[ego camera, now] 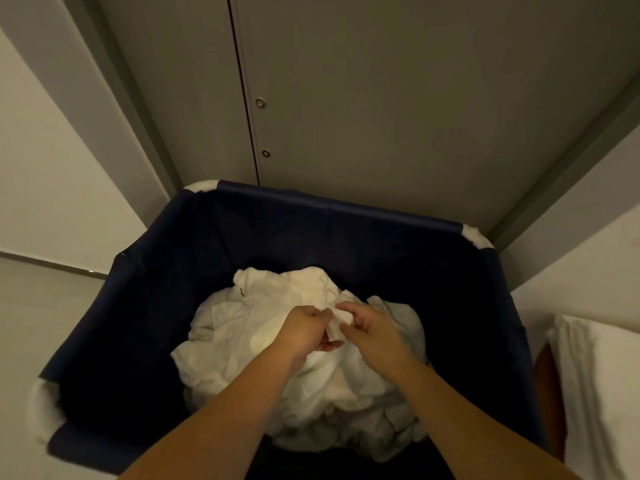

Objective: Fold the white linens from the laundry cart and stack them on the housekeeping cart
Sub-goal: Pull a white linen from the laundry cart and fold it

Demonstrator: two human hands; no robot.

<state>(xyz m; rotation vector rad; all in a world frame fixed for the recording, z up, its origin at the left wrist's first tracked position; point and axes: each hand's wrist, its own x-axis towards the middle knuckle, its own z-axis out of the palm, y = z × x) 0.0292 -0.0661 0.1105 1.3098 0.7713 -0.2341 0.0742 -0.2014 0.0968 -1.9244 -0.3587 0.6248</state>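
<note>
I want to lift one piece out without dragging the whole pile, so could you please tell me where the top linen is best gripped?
Grip the raised fold at the top of the white linens, coming from above: it stands proud of the crumpled heap, and the deep walls of the laundry cart block the sides. The left hand and right hand pinch it there.

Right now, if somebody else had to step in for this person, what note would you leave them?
Hands: the left hand and the right hand both pinch a bit of one white linen on top of the pile.
Where: the pile lies crumpled inside the navy laundry cart.
Done: nothing folded in the hands yet; the white cloth at the right edge may be a stack, cannot tell.
Left: lift this piece, fold, stack, then the rest.
</note>
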